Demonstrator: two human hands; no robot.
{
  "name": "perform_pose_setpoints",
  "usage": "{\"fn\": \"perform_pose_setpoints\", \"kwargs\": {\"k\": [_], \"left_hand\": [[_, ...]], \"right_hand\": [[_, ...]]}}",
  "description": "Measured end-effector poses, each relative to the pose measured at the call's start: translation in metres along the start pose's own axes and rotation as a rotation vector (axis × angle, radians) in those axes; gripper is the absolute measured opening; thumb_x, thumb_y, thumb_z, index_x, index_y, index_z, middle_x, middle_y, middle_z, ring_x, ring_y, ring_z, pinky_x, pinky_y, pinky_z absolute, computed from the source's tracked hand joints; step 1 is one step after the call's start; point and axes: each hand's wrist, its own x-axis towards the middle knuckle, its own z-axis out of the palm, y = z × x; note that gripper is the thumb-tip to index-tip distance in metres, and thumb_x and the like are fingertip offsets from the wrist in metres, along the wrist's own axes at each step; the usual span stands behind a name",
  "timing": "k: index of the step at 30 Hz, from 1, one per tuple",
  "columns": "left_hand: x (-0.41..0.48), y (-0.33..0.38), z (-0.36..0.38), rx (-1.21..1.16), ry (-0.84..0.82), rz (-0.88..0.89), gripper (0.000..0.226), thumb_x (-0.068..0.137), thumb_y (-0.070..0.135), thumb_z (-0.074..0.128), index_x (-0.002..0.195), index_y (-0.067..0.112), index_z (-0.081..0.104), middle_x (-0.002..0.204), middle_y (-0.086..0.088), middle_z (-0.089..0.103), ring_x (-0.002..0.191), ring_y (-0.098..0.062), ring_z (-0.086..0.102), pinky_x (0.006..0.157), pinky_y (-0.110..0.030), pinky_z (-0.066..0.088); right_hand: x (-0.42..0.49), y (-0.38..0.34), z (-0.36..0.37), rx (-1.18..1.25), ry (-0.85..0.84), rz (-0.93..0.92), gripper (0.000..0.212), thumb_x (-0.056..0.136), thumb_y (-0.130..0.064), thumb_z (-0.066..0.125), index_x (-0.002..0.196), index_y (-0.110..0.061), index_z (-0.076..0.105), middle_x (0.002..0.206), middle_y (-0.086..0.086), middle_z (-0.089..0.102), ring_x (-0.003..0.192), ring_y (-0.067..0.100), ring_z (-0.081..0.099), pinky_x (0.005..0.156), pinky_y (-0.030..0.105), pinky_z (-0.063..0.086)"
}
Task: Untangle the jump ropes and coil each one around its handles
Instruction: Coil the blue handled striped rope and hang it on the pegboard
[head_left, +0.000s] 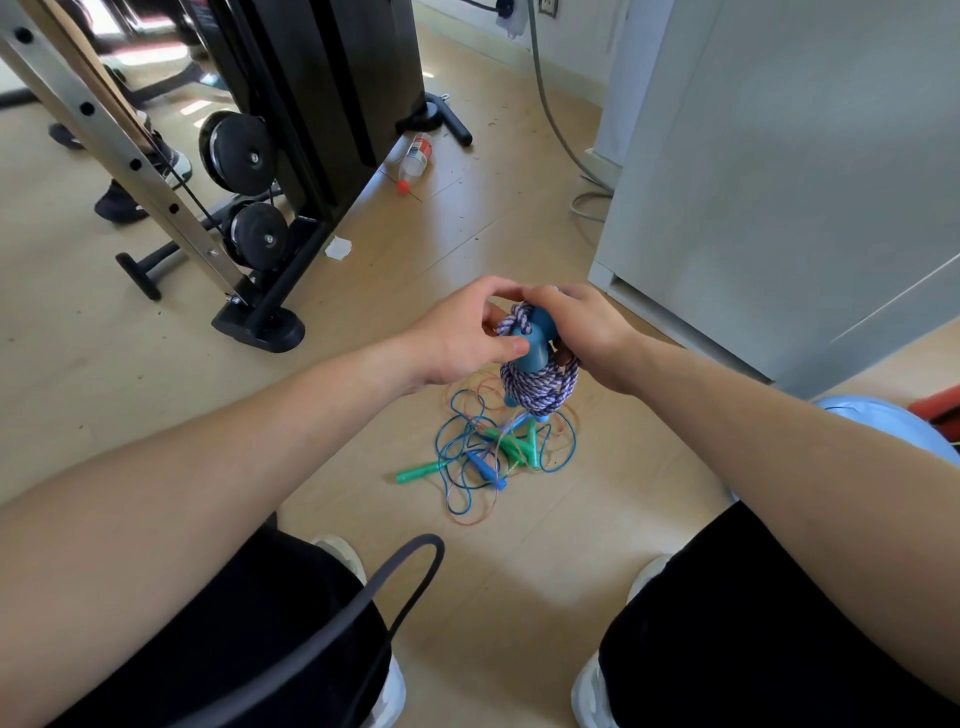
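A purple-and-white braided jump rope (540, 387) is wound in coils around its two blue handles (535, 349), held in the air above the floor. My left hand (462, 338) pinches the rope end near the handle tops. My right hand (587, 327) grips the blue handles from the right. Below them on the floor lies a tangle of thin blue and orange ropes (467, 457) with green handles (415, 474) and small blue handles (485, 470) mixed in.
A black weight machine (291, 156) with a metal rail stands at the left. A plastic bottle (415, 156) lies behind it. A white cabinet (779, 182) fills the right, with a grey cable beside it. A dark strap (395, 577) crosses my left knee.
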Motion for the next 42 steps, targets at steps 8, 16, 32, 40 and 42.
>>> {"fn": "perform_pose_setpoints", "kwargs": {"k": [8, 16, 32, 40, 42], "left_hand": [[0.003, -0.001, 0.001, 0.044, 0.034, 0.013, 0.057, 0.081, 0.018, 0.080, 0.132, 0.016, 0.054, 0.108, -0.004, 0.065, 0.099, -0.020, 0.064, 0.095, -0.038, 0.052], [0.004, -0.001, -0.010, 0.002, 0.045, 0.004, 0.046, 0.086, 0.009, 0.076, 0.128, 0.014, 0.057, 0.119, -0.021, 0.065, 0.087, -0.021, 0.062, 0.068, -0.033, 0.056], [0.003, 0.006, -0.008, 0.125, 0.094, -0.094, 0.056, 0.073, 0.032, 0.088, 0.118, 0.020, 0.058, 0.091, 0.003, 0.066, 0.075, -0.011, 0.059, 0.063, -0.028, 0.048], [-0.001, 0.007, -0.010, 0.335, 0.036, -0.088, 0.022, 0.100, 0.027, 0.058, 0.110, 0.015, 0.073, 0.112, -0.012, 0.070, 0.086, -0.022, 0.066, 0.065, -0.022, 0.038], [-0.001, 0.011, -0.013, 0.350, 0.049, -0.095, 0.022, 0.100, 0.026, 0.058, 0.111, 0.015, 0.074, 0.107, -0.002, 0.070, 0.109, -0.034, 0.062, 0.073, -0.022, 0.036]], "right_hand": [[0.000, 0.003, -0.005, 0.054, -0.086, 0.047, 0.035, 0.088, -0.040, 0.063, 0.098, -0.008, 0.070, 0.080, 0.009, 0.066, 0.069, 0.021, 0.060, 0.064, 0.032, 0.047], [-0.004, 0.001, -0.013, 0.101, -0.341, 0.033, 0.074, 0.050, -0.013, 0.063, 0.120, 0.009, 0.053, 0.109, 0.034, 0.057, 0.095, 0.030, 0.052, 0.083, 0.041, 0.039], [-0.012, -0.002, -0.006, -0.702, -0.014, -0.291, 0.056, 0.063, -0.030, 0.077, 0.107, -0.029, 0.041, 0.081, -0.003, 0.059, 0.076, 0.028, 0.057, 0.065, 0.035, 0.049], [-0.008, 0.007, -0.019, -0.837, 0.029, -0.248, 0.059, 0.062, -0.038, 0.077, 0.108, -0.027, 0.043, 0.089, 0.002, 0.063, 0.078, 0.029, 0.060, 0.065, 0.038, 0.054], [-0.007, 0.008, -0.022, -0.840, 0.061, -0.226, 0.060, 0.060, -0.043, 0.076, 0.108, -0.029, 0.043, 0.089, 0.001, 0.064, 0.079, 0.028, 0.060, 0.067, 0.039, 0.055]]}}
